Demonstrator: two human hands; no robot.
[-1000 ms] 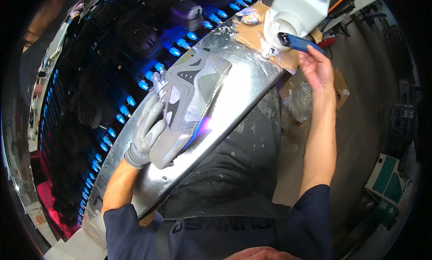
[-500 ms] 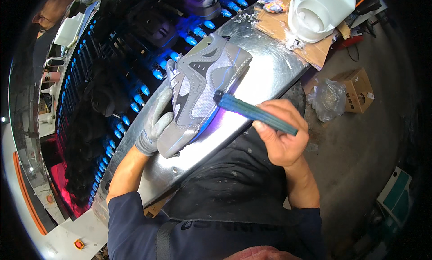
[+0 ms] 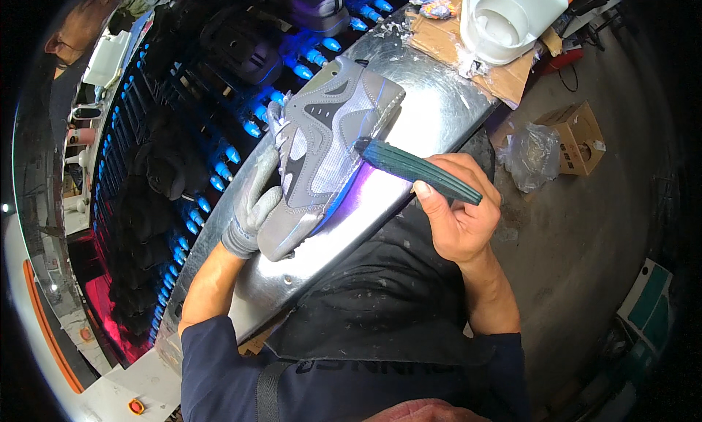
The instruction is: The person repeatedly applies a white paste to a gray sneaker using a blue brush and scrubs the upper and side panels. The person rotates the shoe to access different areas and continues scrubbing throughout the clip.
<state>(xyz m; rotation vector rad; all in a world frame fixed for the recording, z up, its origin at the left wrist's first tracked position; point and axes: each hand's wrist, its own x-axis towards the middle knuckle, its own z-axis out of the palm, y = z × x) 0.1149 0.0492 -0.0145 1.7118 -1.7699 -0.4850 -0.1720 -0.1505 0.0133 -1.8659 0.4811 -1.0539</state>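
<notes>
A grey shoe upper [image 3: 333,119] with white mesh panels and laces lies side-up over a shiny metal bench, toe toward me and heel at the far right. Against its laced side rests my left hand [image 3: 257,199] in a grey glove, fingers bent round the shoe near the toe. My bare right hand [image 3: 468,214] is closed on a dark green-handled brush [image 3: 420,170]. The brush's dark tip meets the shoe's lower side edge around midfoot. Blue-violet light glows along that edge. The shoe's far side and some gloved fingertips are hidden.
Left of the metal bench [image 3: 439,119] runs a conveyor with blue-tipped pegs [image 3: 252,128] and dark shoes. A white container [image 3: 504,20] stands on cardboard at the back right. On the floor are a plastic bag [image 3: 532,155] and a carton [image 3: 578,141]. Part of another person shows far left.
The brush tip has shifted slightly up and right along the shoe's edge, its handle turning a little in my right hand. My left hand keeps its hold; the whole view has shifted slightly.
</notes>
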